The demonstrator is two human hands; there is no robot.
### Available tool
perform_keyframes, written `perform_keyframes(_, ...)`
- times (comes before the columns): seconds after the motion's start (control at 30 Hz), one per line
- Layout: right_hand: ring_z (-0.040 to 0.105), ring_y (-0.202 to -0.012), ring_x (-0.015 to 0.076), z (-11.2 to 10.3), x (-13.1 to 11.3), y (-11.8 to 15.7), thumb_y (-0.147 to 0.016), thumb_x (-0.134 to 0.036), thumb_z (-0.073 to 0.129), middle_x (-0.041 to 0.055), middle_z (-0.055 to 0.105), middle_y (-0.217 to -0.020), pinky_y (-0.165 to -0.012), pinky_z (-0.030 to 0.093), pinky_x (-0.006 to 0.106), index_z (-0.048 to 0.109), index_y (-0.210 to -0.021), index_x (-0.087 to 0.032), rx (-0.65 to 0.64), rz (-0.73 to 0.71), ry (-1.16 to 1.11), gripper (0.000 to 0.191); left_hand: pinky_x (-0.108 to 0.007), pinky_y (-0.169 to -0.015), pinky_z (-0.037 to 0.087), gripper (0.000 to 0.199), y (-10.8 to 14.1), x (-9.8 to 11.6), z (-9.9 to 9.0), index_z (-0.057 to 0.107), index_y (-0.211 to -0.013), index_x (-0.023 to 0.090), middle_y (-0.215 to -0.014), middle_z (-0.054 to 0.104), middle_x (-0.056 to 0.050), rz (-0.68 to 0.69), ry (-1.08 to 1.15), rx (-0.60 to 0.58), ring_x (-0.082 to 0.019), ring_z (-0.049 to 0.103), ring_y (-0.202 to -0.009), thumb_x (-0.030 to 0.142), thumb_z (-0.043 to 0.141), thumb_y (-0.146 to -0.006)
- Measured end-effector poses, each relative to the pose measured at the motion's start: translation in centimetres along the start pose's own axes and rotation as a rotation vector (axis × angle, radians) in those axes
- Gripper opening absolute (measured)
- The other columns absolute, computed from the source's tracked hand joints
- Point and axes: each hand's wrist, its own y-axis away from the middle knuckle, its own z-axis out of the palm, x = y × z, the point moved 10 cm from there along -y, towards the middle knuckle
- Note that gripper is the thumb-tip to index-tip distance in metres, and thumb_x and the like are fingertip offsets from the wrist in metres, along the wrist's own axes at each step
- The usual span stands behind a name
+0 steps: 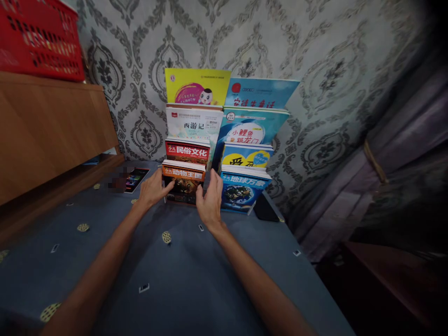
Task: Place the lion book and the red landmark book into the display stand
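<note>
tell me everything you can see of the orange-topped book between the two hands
The orange-topped book stands roughly upright, front cover facing the camera, in front of a red book. Its cover, seemingly paper, carries large white Chinese characters over a dark picture. Pale edges show along its top. The left hand is at its left side, the right hand at its right; how firmly either touches it is unclear.

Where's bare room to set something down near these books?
Free: the blue cloth between left forearm and right forearm, and leftward to the wooden cabinet. Crowded: the back, where left hand and right hand flank the orange book, beside the blue Earth-cover book and black flat object.
</note>
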Motion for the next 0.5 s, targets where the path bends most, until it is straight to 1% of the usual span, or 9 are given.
perform_keyframes(0.1,0.034,-0.142,0.0284,-1.4,-2.2,0.1,-0.095,-0.016,0.038,0.0179,0.039,-0.148,-0.115,0.037,0.054,0.021,-0.156,-0.018,0.053,-0.091,-0.030,0.064,-0.032,-0.077,0.050,0.050,-0.2,-0.5,-0.1,0.052,-0.119,0.018,-0.098,0.069,-0.008,0.042,0.049,0.010,-0.025,0.068,-0.089,0.059,0.051,-0.091)
perform_keyframes(0.17,0.039,-0.139,0.0272,-1.8,-3.3,0.3,-0.095,-0.014,0.037,0.0167,0.043,-0.146,-0.114,0.038,0.051,0.029,-0.154,-0.019,0.056,-0.147,-0.057,0.060,-0.033,-0.076,0.050,0.051,-0.3,-0.7,0.0,0.052,-0.119,0.018,-0.099,0.069,-0.008,0.088,0.093,-0.005,-0.024,0.068,-0.085,0.061,0.049,-0.091)
perform_keyframes(0.23,0.047,-0.131,0.0256,-1.5,-4.1,0.6,-0.095,-0.012,0.036,0.0153,0.052,-0.137,-0.111,0.042,0.048,0.043,-0.148,-0.019,0.022,-0.193,-0.074,0.053,-0.033,-0.077,0.050,0.053,-0.4,-0.8,0.2,0.052,-0.119,0.017,-0.100,0.068,-0.008,0.147,0.154,-0.037,-0.023,0.067,-0.083,0.062,0.047,-0.092)
perform_keyframes(0.3,0.055,-0.122,0.0241,-0.3,-4.5,1.1,-0.095,-0.011,0.035,0.0131,0.060,-0.126,-0.107,0.046,0.046,0.057,-0.137,-0.020,-0.053,-0.225,-0.086,0.048,-0.032,-0.077,0.051,0.054,-0.4,-1.0,0.5,0.051,-0.122,0.017,-0.101,0.068,-0.008,0.199,0.242,-0.064,-0.022,0.066,-0.085,0.061,0.045,-0.092)
perform_keyframes(0.37,0.058,-0.114,0.0229,1.4,-4.6,2.0,-0.094,-0.010,0.036,0.0110,0.064,-0.118,-0.102,0.049,0.044,0.065,-0.124,-0.022,-0.148,-0.251,-0.104,0.044,-0.030,-0.074,0.052,0.052,-0.5,-1.8,0.8,0.050,-0.125,0.016,-0.102,0.069,-0.008,0.202,0.336,-0.073,-0.021,0.067,-0.087,0.057,0.040,-0.094)
perform_keyframes(0.4,0.059,-0.112,0.0224,2.4,-4.6,2.7,-0.094,-0.010,0.037,0.0103,0.065,-0.115,-0.100,0.051,0.043,0.068,-0.120,-0.022,-0.197,-0.267,-0.113,0.042,-0.029,-0.073,0.052,0.050,-0.7,-2.6,1.0,0.050,-0.126,0.016,-0.101,0.069,-0.008,0.169,0.363,-0.077,-0.020,0.068,-0.087,0.054,0.034,-0.097)
perform_keyframes(0.43,0.059,-0.111,0.0219,3.4,-4.7,3.5,-0.093,-0.009,0.038,0.0099,0.066,-0.114,-0.099,0.051,0.041,0.069,-0.117,-0.021,-0.244,-0.286,-0.120,0.041,-0.027,-0.072,0.053,0.049,-0.8,-3.6,1.4,0.050,-0.126,0.016,-0.101,0.070,-0.008,0.110,0.344,-0.078,-0.019,0.068,-0.088,0.050,0.026,-0.099)
perform_keyframes(0.5,0.059,-0.110,0.0214,5.4,-4.7,5.5,-0.091,-0.006,0.041,0.0104,0.066,-0.113,-0.098,0.052,0.038,0.069,-0.114,-0.019,-0.342,-0.332,-0.113,0.038,-0.027,-0.077,0.053,0.049,-0.8,-6.3,2.0,0.052,-0.124,0.017,-0.103,0.070,-0.008,-0.053,0.190,-0.076,-0.018,0.068,-0.093,0.040,0.015,-0.102)
